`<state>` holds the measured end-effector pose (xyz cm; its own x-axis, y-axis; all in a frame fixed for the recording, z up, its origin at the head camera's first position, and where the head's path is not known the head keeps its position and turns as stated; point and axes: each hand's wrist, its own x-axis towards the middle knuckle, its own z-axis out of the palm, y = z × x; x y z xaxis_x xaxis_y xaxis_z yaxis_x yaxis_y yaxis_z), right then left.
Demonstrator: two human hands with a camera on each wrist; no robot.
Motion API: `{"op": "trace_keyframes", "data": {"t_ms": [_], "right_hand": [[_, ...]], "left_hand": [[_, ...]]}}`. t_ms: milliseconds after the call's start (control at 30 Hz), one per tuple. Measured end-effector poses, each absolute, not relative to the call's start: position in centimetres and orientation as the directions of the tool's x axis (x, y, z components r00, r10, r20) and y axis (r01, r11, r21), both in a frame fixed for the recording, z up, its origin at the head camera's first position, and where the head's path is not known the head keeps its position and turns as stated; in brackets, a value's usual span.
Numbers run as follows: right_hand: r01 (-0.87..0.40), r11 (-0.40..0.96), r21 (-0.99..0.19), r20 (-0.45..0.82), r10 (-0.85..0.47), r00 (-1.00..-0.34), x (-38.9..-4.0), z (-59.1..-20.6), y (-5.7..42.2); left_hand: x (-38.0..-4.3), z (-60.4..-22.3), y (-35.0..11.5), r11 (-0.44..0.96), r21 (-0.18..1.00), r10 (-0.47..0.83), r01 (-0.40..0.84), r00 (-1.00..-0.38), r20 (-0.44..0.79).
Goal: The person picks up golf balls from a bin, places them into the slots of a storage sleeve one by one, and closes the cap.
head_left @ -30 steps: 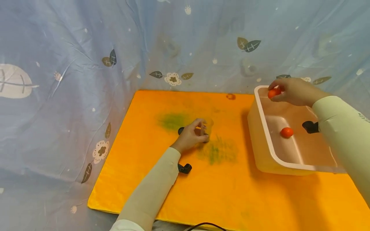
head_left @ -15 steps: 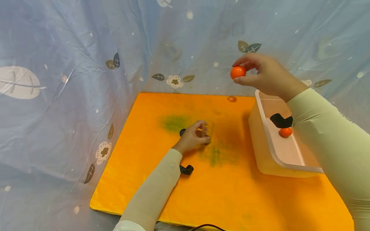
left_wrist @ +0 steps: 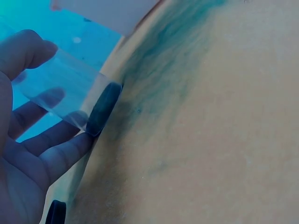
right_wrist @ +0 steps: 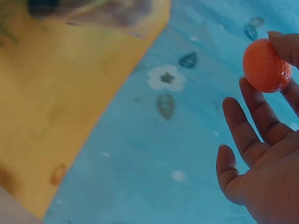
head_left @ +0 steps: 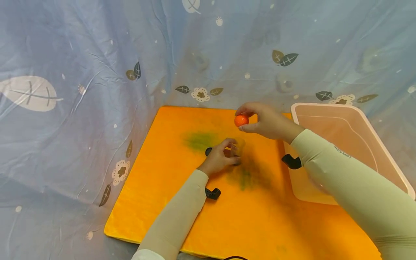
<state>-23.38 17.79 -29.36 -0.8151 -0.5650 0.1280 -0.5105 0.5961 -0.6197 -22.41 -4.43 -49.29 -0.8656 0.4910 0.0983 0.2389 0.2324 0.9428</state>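
In the head view my right hand (head_left: 268, 121) pinches an orange golf ball (head_left: 241, 121) between thumb and fingertips, raised above the orange mat. The right wrist view shows the ball's (right_wrist: 266, 65) dimpled surface, with the other fingers spread below it. My left hand (head_left: 222, 157) grips a clear cylindrical container (left_wrist: 70, 88) near the mat, its dark base (left_wrist: 104, 108) right at the surface. The ball is held above and slightly behind this container in the head view. A small dark round thing (head_left: 208, 151) shows just beside the left hand.
A pale pink bin (head_left: 377, 133) stands on the right of the orange mat (head_left: 162, 173), partly covered by the right sleeve. Behind and to the left hangs a blue-grey patterned curtain (head_left: 97, 54). A black cable (head_left: 234, 258) runs at the front edge.
My right hand has carried the golf ball out from over the bin, up and leftward, then down toward the container. The left hand keeps its hold. Another ball seen in the bin is now hidden.
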Motion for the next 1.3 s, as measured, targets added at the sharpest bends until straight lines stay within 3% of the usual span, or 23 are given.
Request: {"op": "trace_keyframes", "data": {"t_ms": [300, 767, 1100, 1300], "right_hand": [[-0.538, 0.613, -0.579, 0.038, -0.638, -0.769, -23.0, -33.7, 17.8], [-0.589, 0.671, -0.451, 0.032, -0.647, -0.762, -22.3, -35.5, 17.2], [-0.567, 0.673, -0.474, 0.006, -0.642, -0.767, -22.6, -34.7, 17.4], [-0.560, 0.672, -0.485, 0.041, -0.622, -0.782, -22.8, -31.5, 18.3]], "left_hand": [[-22.3, -49.3, -4.5, 0.227, 0.944, 0.495, 0.240, -0.863, 0.101], [-22.2, -49.3, -4.6, 0.213, 0.944, 0.497, 0.252, -0.860, 0.118], [-22.4, -49.6, -4.5, 0.219, 0.945, 0.483, 0.245, -0.868, 0.113], [-22.4, -49.7, -4.4, 0.226, 0.941, 0.495, 0.253, -0.862, 0.113]]}}
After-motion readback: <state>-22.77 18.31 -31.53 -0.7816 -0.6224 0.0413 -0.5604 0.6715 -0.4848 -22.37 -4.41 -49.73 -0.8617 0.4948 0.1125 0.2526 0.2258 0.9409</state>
